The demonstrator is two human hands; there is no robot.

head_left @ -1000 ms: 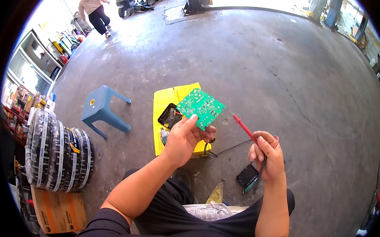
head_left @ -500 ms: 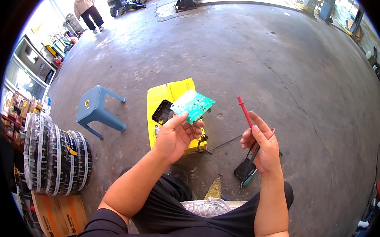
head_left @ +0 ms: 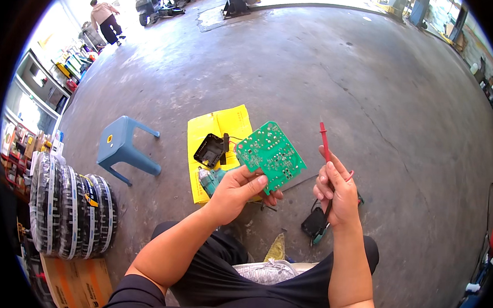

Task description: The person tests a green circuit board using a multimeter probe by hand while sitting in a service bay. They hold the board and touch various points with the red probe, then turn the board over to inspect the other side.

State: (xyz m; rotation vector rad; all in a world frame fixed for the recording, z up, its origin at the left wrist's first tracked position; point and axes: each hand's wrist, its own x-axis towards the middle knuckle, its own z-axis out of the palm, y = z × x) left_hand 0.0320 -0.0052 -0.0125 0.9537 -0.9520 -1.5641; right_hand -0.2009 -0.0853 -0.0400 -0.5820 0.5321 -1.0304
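In front of me a green circuit board (head_left: 272,157) is tilted up, its soldered face toward me. My left hand (head_left: 237,193) pinches its lower left edge between thumb and fingers. A red test probe (head_left: 324,140) points upward from my right hand (head_left: 338,195), whose fingers are closed round it; a dark lead or second probe hangs below the palm. Behind the board a yellow sheet (head_left: 221,122) lies on the floor. On it rest an open black plastic housing (head_left: 210,150) and a teal tool part (head_left: 210,178), partly hidden by my left hand.
A blue stool (head_left: 125,146) stands left of the yellow sheet. Wrapped tyres (head_left: 72,209) and a cardboard box (head_left: 78,282) are at the lower left. A black and teal device (head_left: 313,223) lies below my right hand. Far off, a person (head_left: 104,21) walks near a scooter (head_left: 148,4).
My left hand has moved right and turned the board more squarely toward me, uncovering the housing. The red probe now stands more upright. The distant person has moved slightly.
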